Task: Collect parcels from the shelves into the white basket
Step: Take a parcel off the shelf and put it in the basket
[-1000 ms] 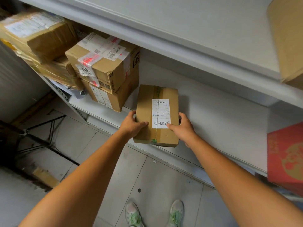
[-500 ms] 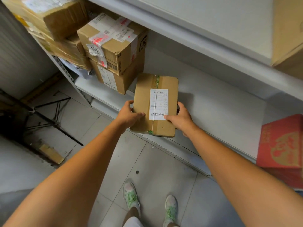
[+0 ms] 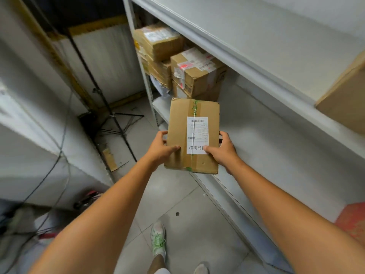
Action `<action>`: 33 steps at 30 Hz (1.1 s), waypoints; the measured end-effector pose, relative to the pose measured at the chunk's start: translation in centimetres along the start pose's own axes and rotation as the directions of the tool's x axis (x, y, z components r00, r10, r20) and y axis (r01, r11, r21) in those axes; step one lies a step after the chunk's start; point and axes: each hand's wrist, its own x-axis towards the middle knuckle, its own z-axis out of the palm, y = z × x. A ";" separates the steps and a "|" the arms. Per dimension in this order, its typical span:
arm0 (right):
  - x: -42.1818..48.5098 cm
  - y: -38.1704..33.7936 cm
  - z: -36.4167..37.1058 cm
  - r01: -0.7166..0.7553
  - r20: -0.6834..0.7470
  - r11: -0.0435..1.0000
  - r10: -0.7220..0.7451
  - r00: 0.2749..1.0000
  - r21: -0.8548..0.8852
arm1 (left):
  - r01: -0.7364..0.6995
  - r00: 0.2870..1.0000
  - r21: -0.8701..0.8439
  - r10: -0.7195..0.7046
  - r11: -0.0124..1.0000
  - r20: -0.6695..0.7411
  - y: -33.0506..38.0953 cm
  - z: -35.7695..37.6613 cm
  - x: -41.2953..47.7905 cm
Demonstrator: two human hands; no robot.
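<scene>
**boxfan:** Head cam: which step was that?

**shelfie:** Pick-up, I'd say. The person's left hand (image 3: 161,149) and right hand (image 3: 223,150) each gripped a long side of the flat brown cardboard parcel with the white label (image 3: 193,135), thumbs on top and fingers wrapped round the edges. It was at the front lip of the grey metal shelf (image 3: 276,135), partly out over the tiled floor. Couldn't tell if its far end touched the board.

**boxfan:** And next?

**shelfie:** Probably turn and carry it to the white basket. That wasn't anywhere in shot, so it needed finding first.

**boxfan:** What did the shelves hold?

**shelfie:** A stack of taped brown cardboard boxes (image 3: 197,74) at the far end, a red box (image 3: 353,220) at the near end, and a tan carton (image 3: 343,101) on the board above.
</scene>
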 end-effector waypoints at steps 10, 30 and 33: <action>-1.5 -8.0 7.9 0.192 0.291 0.974 -0.150 0.945 -0.121 | -0.005 0.957 -0.107 -0.026 0.994 -0.288 -3.1 -9.6 -5.1; -2.6 -17.3 26.9 0.511 0.796 0.844 -0.195 0.573 -0.161 | 0.075 0.616 -0.392 -0.352 0.917 -0.705 -11.5 -20.8 -13.3; -4.4 -17.5 28.5 0.567 0.858 0.809 -0.175 0.482 -0.153 | 0.076 0.523 -0.426 -0.400 0.901 -0.753 -12.7 -19.9 -16.1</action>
